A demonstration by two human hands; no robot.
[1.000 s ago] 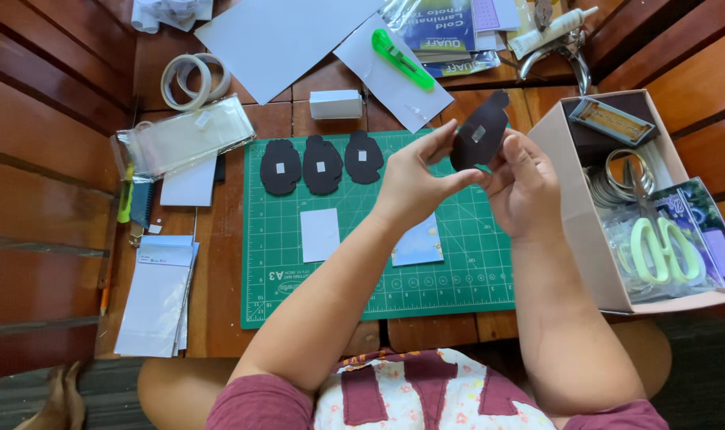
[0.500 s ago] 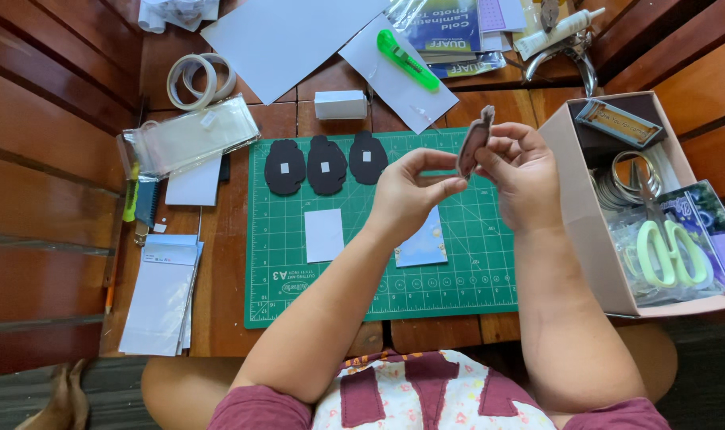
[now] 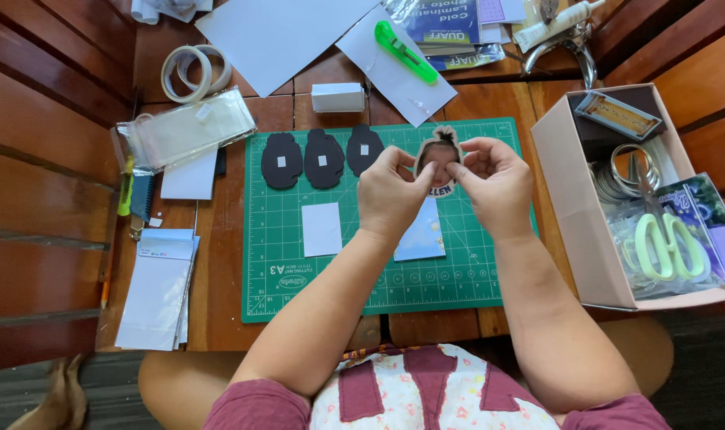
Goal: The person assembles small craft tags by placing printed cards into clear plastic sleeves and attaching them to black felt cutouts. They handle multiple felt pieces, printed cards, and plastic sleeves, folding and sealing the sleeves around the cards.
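- The green cutting mat (image 3: pixel 338 263) is your landmark — right of it stands the open cardboard box (image 3: pixel 565 191).
- On the mat's top edge lie three black cutouts (image 3: pixel 323 158).
- Above the mat's upper right, your left hand (image 3: pixel 388 193) and right hand (image 3: pixel 494 181) pinch the printed cutout (image 3: pixel 437 166) between fingertips — face up now; half a second ago it stood edge-on.

From my feed I see a worktop (image 3: pixel 219 263) of reddish-brown wooden planks, with wide slatted boards (image 3: pixel 36 199) of the same wood stepping away on the left and upper right. Below it lies a grey floor (image 3: pixel 28 398), possibly a woven mat. The light is soft and even, like daylight.
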